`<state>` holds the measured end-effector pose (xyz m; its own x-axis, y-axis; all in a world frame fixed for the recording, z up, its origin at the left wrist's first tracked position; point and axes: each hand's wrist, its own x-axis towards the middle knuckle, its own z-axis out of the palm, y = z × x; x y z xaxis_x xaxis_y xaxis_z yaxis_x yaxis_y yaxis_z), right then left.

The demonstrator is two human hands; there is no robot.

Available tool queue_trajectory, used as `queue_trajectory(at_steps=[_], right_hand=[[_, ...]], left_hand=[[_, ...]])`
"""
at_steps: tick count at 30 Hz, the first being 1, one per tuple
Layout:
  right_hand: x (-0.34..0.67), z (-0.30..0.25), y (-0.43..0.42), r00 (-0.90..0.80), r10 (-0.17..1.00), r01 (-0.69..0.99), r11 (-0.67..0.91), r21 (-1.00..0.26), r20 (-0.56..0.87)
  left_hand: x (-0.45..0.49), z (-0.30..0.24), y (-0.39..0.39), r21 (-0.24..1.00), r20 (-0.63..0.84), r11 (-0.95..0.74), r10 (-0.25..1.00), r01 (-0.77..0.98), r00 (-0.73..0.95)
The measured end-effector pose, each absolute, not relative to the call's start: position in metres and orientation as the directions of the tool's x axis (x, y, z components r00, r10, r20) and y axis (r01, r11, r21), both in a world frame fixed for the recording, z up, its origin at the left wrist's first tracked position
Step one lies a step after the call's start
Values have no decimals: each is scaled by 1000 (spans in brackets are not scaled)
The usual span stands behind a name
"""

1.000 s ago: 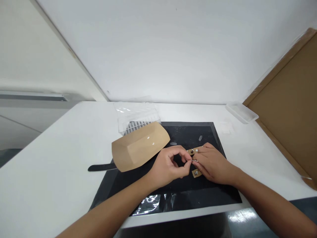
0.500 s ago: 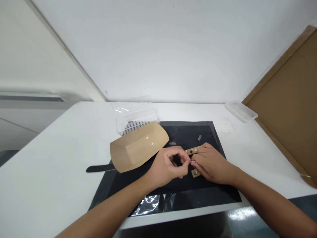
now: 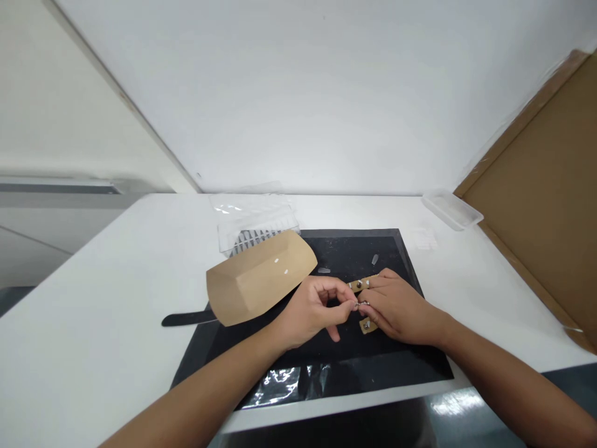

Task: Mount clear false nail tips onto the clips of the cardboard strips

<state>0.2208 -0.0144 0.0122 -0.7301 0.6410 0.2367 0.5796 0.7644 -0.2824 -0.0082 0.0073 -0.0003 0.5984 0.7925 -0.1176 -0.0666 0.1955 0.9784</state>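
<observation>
My left hand (image 3: pixel 314 308) pinches a small bent metal wire (image 3: pixel 362 303) between thumb and forefinger, with one lower finger stretched down towards the black mat (image 3: pixel 354 249). My right hand (image 3: pixel 398 305) lies over kraft card strips, its fingertips meeting the wire. One card strip (image 3: pixel 361 285) shows a metal stud above my right fingers, and another card strip (image 3: pixel 368 325) shows a stud below them. Their middle parts are hidden, so I cannot tell whether they join.
A folded kraft paper tray (image 3: pixel 259 278) overlaps the mat's left side, with a black strap (image 3: pixel 186 319) beside it. Behind stand a clear ridged plastic tray (image 3: pixel 254 225) and a shallow clear tray (image 3: pixel 451 210). Small clear pieces (image 3: pixel 374 259) lie on the mat. A cardboard panel (image 3: pixel 527 186) leans at right.
My left hand's lower finger has straightened downward, and its pinch has shifted slightly towards the wire's right. The whole view has drifted a little, with objects sliding left in the picture.
</observation>
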Motion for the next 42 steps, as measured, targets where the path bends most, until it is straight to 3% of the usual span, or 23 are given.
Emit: queue_trajectory(at_steps=[23,35,42], right_hand=[[222,13,-13,-737,648,582,754,-304,194],[226,18,-10,-762,633,538,735,-413,135],[227,15,-11,-777,609,496,749,-438,162]], left_hand=[[-11,-2,10,978,-99,194,764,-80,638],[-12,6,4,995,104,-83,777,-63,621],[-17,9,5,991,115,-127,723,-33,681]])
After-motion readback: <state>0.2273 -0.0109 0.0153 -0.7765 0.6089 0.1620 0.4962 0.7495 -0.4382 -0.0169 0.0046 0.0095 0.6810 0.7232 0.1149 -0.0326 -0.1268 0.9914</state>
